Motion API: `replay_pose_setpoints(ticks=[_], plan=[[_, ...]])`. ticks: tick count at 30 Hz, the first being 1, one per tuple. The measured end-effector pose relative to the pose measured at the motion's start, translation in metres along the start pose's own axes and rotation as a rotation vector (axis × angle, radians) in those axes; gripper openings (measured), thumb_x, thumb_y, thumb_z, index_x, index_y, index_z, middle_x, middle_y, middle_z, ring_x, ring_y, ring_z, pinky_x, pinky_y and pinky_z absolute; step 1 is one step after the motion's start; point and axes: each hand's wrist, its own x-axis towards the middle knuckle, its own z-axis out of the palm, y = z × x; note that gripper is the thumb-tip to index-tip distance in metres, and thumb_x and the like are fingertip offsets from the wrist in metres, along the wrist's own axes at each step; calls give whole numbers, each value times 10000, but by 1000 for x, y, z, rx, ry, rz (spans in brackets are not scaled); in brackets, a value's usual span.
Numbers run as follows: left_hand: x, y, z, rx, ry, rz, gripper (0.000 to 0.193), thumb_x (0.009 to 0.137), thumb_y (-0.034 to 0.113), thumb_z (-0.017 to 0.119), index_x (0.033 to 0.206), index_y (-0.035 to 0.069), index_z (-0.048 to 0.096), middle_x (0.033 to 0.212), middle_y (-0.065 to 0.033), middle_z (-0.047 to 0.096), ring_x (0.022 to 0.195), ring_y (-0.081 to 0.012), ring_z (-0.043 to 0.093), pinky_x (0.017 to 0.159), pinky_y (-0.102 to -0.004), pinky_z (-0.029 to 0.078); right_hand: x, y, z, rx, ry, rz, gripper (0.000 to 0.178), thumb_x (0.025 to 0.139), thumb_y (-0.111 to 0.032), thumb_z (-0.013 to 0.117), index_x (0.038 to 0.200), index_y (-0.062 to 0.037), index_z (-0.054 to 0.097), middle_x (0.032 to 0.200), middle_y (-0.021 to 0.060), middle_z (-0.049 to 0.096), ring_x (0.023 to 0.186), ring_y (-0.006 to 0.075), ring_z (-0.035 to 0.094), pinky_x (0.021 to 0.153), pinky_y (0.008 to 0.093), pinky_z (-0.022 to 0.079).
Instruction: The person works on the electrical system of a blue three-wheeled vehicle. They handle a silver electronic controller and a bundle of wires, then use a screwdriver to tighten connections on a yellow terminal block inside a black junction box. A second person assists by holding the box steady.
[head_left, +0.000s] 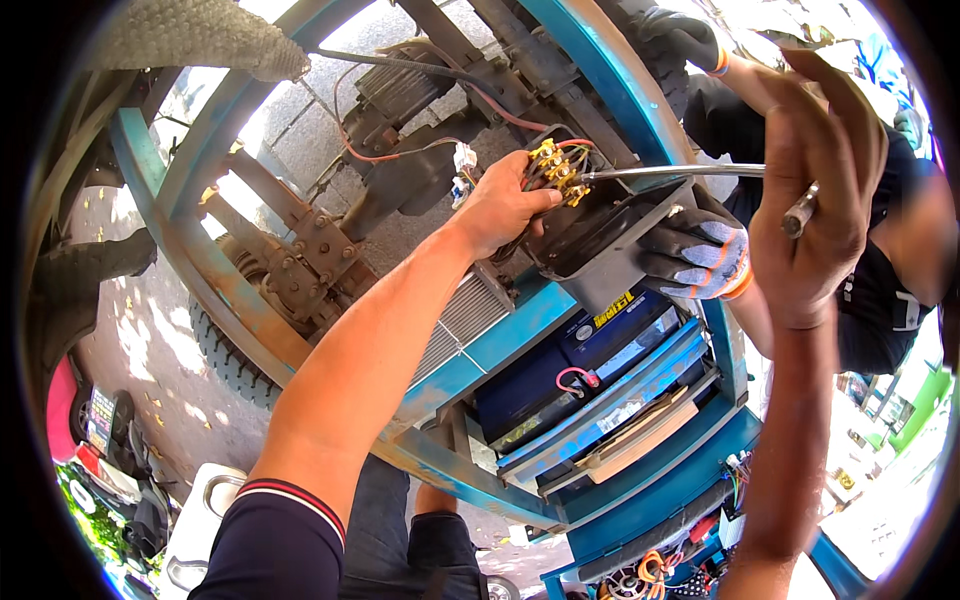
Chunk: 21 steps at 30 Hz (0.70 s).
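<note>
Under the blue frame, left hand (503, 205) grips the terminal block (556, 172) steady while right hand (815, 190), closed round the long screwdriver (670, 172), should keep its tip square on the screw.

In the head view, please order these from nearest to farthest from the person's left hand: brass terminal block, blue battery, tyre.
1. brass terminal block: at the fingertips of the left hand.
2. blue battery: below and right, in the teal frame.
3. tyre: far lower left.
</note>
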Motion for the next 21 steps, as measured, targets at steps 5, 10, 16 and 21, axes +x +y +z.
replay_pose_setpoints(ticks=[5,10,16,21], plan=[[1,-2,4,-25,-3,10,263,927,116,723,1052,-8,529,884,-54,596,623,-104,603,558,-271,495,-10,-55,47,305,580,699,432,1103,-347,516,1384,-29,598,1381,107,623,1233,201,605,1081,348,481],[0,-2,-1,-22,-2,4,266,930,108,720,1071,-13,529,894,-56,602,622,-106,603,557,-269,495,0,-63,54,959,912,989,504,1108,-413,469,1375,10,531,1325,145,627,1211,232,603,1188,399,432],[1,1,1,-15,-6,-5,258,945,89,706,1124,-4,545,911,-34,609,678,-85,591,560,-246,506,-24,-38,32,1857,788,844,406,1088,-379,511,1135,12,610,993,116,676,750,172,548,707,302,404],[-2,1,-1,-28,-2,-28,253,952,78,702,1147,11,556,920,-20,615,708,-72,587,559,-232,511,-33,-18,12,1829,777,1114,289,1081,-279,515,1044,0,580,669,3,570,554,114,412,570,287,301]])
